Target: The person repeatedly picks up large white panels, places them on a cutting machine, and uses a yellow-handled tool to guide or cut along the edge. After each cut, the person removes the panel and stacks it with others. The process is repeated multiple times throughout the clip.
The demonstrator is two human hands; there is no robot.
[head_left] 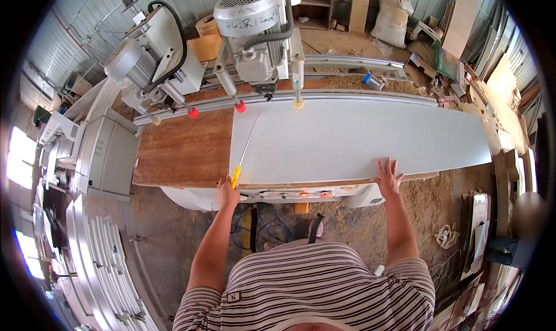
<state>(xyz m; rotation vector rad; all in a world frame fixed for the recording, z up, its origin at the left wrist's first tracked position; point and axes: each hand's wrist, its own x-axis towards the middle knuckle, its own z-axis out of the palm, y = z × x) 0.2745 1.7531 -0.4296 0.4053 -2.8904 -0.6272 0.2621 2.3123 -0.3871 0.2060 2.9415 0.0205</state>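
Note:
A long white panel (353, 134) lies across a brown wooden board (185, 146) on the machine's bed. At the panel's near left corner my left hand (227, 193) is closed round the yellow handle of a long screwdriver (236, 177). Its thin metal shaft slants away over the panel, with the tip toward the far side. My right hand (388, 176) rests on the panel's near edge, right of the middle, fingers spread and holding nothing. Above the far edge stands a drilling machine head with a grey motor (248, 18). Red-tipped and pale-tipped clamp rods (228, 85) reach down near the panel.
A second motor head (124, 59) stands at the far left, beside a grey cabinet (107, 151). Metal profiles (104, 256) are stacked at lower left. Beyond the rail lie a blue-and-white container (373, 81) and a white sack (391, 19). Sawdust and cables cover the floor.

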